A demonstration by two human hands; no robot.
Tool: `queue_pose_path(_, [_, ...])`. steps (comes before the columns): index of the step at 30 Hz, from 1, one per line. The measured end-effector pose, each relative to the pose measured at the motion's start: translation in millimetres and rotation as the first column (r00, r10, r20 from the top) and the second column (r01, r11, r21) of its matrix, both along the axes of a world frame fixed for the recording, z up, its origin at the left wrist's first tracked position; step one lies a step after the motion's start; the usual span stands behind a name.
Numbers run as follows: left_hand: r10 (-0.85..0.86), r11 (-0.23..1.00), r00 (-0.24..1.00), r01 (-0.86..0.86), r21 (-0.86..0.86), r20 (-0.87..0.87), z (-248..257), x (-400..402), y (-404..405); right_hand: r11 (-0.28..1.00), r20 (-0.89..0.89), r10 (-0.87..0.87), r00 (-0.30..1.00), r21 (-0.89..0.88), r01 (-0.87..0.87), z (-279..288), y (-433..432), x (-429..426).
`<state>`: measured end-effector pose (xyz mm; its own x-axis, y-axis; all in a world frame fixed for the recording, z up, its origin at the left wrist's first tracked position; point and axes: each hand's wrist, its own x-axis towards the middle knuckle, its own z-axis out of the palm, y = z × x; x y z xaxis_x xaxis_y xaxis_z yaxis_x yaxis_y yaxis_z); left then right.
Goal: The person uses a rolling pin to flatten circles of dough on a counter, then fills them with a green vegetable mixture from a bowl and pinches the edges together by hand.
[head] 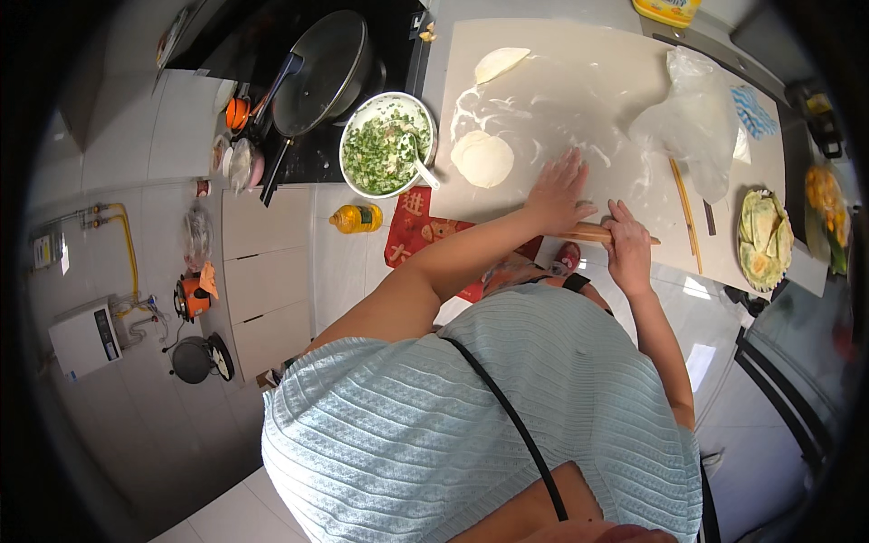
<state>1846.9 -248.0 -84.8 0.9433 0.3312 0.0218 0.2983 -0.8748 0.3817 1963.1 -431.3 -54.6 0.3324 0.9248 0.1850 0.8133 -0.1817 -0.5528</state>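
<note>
My left hand [558, 193] lies flat with fingers apart on the floured board [563, 88]. Beside it, my right hand [626, 239] rests on a wooden rolling pin [589, 233] at the board's near edge; its fingers are partly bent over the pin. Left of my left hand are overlapping round dough wrappers [483, 159]. A folded half-moon of dough [502, 64] lies farther back. A white bowl [345, 157] of chopped greens filling [380, 153] with a white spoon [426, 173] stands at the board's left.
A lidded pan [320, 75] sits on the black stove. At right are a plastic bag [689, 115], chopsticks [686, 214], a blue-striped cloth [753, 112] and a plate of greenish flat food [765, 237]. An oil bottle [356, 218] is below the bowl.
</note>
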Motion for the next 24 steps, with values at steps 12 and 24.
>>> queue_pose_path(12, [0.277, 0.950, 0.960, -0.280, 0.137, 0.037, 18, -37, 34, 0.978, 0.134, -0.166, 0.977, -0.101, 0.180, 5, 30, -1])
queue_pose_path(24, [0.185, 0.971, 0.983, -0.180, 0.155, -0.017, 16, -5, 46, 0.943, 0.243, -0.144, 0.959, -0.259, 0.207, 2, 23, -3])
